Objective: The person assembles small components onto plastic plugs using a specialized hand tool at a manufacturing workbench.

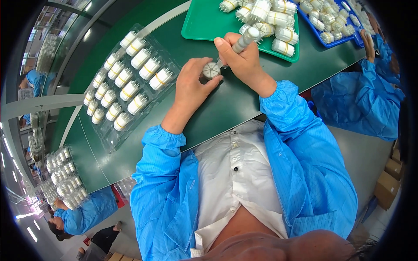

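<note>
My left hand [191, 85] is closed round a white cylindrical part [211, 70], its segmented round end facing up, just above the green table. In my right hand [244, 65] is a hand tool with a pale grey handle [247, 39]; its thin tip points down at the edge of that part. Whether the tip touches it, I cannot tell. To the left, a clear plastic blister tray [150, 98] holds rows of similar white cylinders [129, 90] with yellow bands. Beyond my right hand, a green tray [202, 26] carries a loose pile of them [278, 18].
A blue tray [316, 34] with more white cylinders stands at the far right, beside a person in a blue coat [348, 95]. The green table [213, 108] runs under my hands. Farther left, another person [87, 213] is near stacked filled trays [65, 174]. Cardboard boxes [386, 189] stand at right.
</note>
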Motion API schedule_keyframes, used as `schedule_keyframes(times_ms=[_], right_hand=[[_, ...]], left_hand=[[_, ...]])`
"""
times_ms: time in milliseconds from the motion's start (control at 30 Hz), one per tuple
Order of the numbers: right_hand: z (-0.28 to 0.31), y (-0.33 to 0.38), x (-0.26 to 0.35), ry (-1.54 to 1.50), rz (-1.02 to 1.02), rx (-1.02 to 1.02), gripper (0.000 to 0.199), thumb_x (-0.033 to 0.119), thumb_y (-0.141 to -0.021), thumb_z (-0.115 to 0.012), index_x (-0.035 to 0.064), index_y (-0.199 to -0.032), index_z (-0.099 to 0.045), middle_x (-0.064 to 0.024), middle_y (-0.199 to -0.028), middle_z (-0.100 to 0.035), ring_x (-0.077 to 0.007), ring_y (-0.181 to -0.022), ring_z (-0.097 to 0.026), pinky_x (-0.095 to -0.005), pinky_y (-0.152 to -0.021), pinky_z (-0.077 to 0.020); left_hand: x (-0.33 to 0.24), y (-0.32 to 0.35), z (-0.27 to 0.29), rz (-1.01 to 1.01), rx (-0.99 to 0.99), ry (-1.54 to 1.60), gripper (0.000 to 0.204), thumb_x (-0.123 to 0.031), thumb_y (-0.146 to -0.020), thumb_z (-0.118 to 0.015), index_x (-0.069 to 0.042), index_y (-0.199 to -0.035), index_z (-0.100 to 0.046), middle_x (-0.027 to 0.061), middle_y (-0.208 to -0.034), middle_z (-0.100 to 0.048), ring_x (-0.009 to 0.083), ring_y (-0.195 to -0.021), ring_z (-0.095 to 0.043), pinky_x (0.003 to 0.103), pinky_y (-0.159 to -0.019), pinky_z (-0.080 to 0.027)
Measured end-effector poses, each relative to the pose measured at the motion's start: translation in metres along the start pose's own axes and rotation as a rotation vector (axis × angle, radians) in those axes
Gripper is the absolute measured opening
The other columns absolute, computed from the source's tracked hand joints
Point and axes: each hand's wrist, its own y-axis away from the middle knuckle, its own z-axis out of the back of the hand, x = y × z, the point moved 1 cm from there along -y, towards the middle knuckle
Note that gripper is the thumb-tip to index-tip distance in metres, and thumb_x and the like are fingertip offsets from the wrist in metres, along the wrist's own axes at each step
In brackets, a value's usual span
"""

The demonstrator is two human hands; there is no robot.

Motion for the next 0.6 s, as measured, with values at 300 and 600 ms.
schedule_keyframes(times_ms=[300, 600], right_hand=[[-0.008, 0.001, 0.007, -0.004, -0.081, -0.016, 0.041, 0.018, -0.099, -0.062, 0.0074, -0.063, -0.045, 0.0017, -0.058, -0.048, -0.0049, -0.054, -0.044, -0.0254, -0.048, -0.0333], [-0.013, 0.004, 0.008, 0.262, 0.087, -0.069, 0.031, 0.021, -0.090, -0.071, 0.0043, -0.067, -0.058, -0.0096, -0.052, -0.052, -0.0256, -0.043, -0.047, -0.0365, -0.042, -0.0370]], left_hand=[[-0.001, 0.004, -0.008, -0.035, -0.075, -0.026, 0.045, -0.010, -0.072, -0.086, -0.004, -0.111, -0.065, 0.0106, -0.098, -0.062, 0.0262, -0.082, -0.063, 0.034, -0.070, -0.054], [0.000, 0.007, -0.016, -0.033, -0.137, -0.051, 0.048, -0.016, -0.069, -0.085, -0.003, -0.109, -0.062, 0.0129, -0.100, -0.061, 0.0325, -0.091, -0.060, 0.042, -0.076, -0.050]])
